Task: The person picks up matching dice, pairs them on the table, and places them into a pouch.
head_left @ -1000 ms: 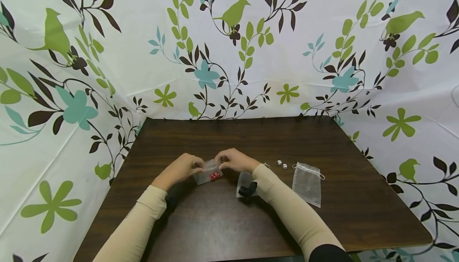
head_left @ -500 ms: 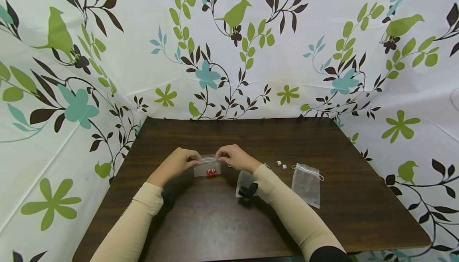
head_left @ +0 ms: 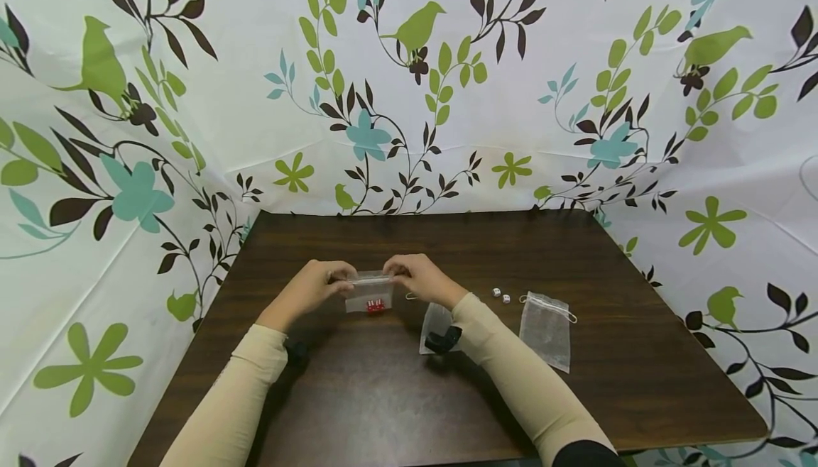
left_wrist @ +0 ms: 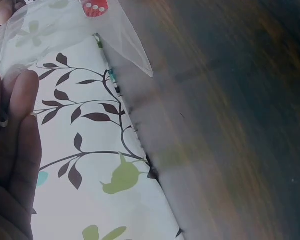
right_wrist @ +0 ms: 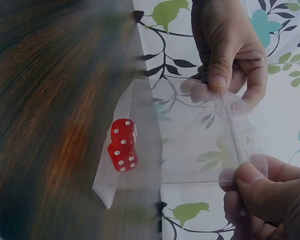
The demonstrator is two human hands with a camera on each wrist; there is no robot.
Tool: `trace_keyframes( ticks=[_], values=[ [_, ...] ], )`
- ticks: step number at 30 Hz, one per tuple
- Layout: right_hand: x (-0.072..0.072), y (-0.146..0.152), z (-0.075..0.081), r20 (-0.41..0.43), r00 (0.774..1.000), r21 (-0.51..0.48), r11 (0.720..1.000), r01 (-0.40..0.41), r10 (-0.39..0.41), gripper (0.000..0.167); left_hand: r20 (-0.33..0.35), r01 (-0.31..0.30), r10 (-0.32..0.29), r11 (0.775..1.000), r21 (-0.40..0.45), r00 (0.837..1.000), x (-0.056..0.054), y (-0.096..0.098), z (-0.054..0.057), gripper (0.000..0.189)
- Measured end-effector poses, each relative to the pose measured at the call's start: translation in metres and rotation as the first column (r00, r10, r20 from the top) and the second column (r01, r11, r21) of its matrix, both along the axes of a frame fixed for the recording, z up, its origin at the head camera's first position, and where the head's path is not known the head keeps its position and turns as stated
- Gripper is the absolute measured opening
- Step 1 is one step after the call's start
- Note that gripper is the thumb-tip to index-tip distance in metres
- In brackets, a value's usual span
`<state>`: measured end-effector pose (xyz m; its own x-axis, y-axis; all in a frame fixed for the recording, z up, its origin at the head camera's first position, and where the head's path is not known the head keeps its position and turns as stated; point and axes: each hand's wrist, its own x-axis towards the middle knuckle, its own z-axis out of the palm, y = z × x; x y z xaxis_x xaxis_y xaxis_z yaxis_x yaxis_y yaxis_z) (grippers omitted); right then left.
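Your left grip and right grip pinch the sheer, whitish rectangular pouch at either end of its mouth. Red white-dotted cube dice sit low inside, about midway.

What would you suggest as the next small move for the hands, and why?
Perhaps draw the top of the sheer bag closed: the red dice lie inside at its bottom, and the left hand and right hand pinch its upper end.
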<state>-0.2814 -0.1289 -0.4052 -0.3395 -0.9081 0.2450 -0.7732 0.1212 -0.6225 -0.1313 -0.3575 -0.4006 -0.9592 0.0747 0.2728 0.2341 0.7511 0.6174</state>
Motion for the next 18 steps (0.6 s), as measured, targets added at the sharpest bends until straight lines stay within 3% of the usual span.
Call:
trace_keyframes(
  ticks=[7, 18],
  values=[
    [-0.0010, 0.0015, -0.0017, 0.020, 1.000, -0.014, 1.000, 0.023, -0.022, 0.023, 0.038, -0.010, 0.011, 1.000, -0.023, 0.999, -0.0007, 0.0002, 0.0013, 0.031],
    [-0.0070, 0.0059, -0.0027, 0.023, 0.998, -0.005, 0.999, 0.053, -0.053, 0.018, 0.052, -0.025, 0.026, 0.999, -0.022, 0.998, -0.0021, -0.0062, -0.0013, 0.022]
  ],
)
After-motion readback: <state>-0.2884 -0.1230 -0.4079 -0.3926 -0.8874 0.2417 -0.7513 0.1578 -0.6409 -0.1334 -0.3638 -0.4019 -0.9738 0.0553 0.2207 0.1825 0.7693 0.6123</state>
